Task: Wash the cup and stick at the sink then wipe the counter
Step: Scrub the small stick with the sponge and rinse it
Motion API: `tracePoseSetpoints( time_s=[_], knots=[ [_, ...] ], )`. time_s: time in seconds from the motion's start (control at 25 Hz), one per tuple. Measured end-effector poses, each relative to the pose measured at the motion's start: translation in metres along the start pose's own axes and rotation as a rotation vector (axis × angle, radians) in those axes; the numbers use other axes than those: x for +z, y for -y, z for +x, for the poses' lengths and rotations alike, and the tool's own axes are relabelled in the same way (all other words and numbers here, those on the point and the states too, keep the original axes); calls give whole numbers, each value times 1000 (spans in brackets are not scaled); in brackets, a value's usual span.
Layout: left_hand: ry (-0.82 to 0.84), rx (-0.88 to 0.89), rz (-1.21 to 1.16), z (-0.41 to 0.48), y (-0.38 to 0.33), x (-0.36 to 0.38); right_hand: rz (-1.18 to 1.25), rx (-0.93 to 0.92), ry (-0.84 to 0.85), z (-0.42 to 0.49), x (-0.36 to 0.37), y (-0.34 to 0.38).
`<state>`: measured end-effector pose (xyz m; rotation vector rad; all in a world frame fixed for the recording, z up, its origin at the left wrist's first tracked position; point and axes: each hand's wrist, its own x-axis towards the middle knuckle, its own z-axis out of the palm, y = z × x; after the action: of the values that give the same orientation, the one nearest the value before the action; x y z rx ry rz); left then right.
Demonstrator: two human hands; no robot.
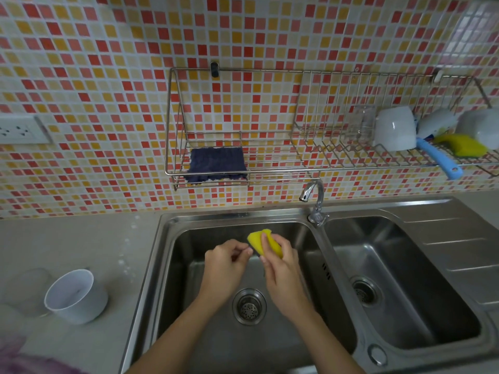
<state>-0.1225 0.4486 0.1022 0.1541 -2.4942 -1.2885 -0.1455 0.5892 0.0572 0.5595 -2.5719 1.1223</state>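
Note:
Both my hands are over the left basin of the steel sink (151,265). My right hand (280,271) grips a folded yellow sponge (258,240). My left hand (225,261) has its fingers curled and pinches a thin dark stick (254,251) whose tip goes into the sponge; most of the stick is hidden. A white cup (73,295) stands tilted on the grey counter (81,238) left of the sink, apart from both hands. No water runs from the faucet (314,197).
A wire rack (324,168) on the tiled wall holds a dark blue cloth (216,163), white cups (394,128), a second yellow sponge (463,144) and a blue-handled brush (440,160). The right basin (405,306) and drainboard lie to the right. A wall socket (19,129) is at far left.

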Motion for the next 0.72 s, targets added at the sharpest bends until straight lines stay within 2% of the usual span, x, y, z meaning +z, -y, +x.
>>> tracePoseSetpoints(
  time_s=[0.16,0.28,0.36,0.48,0.6,0.72],
  knots=[
    [34,-79,-42,-2,3,-2,8,73,-15,-2,4,-4],
    [27,-122,-74,-2,0,-2,-18,-1,-8,-2,6,-7],
    [47,-148,-93,-4,-2,-2,-11,72,-56,-3,7,-6],
    [53,-203,-161,-4,-5,-3,-5,-10,-39,-4,7,-3],
    [66,-234,-172,-5,-5,-2,3,83,-121,-4,7,-6],
    [64,-298,-277,-4,-11,-3,7,2,-84,-7,7,-7]
  ],
)
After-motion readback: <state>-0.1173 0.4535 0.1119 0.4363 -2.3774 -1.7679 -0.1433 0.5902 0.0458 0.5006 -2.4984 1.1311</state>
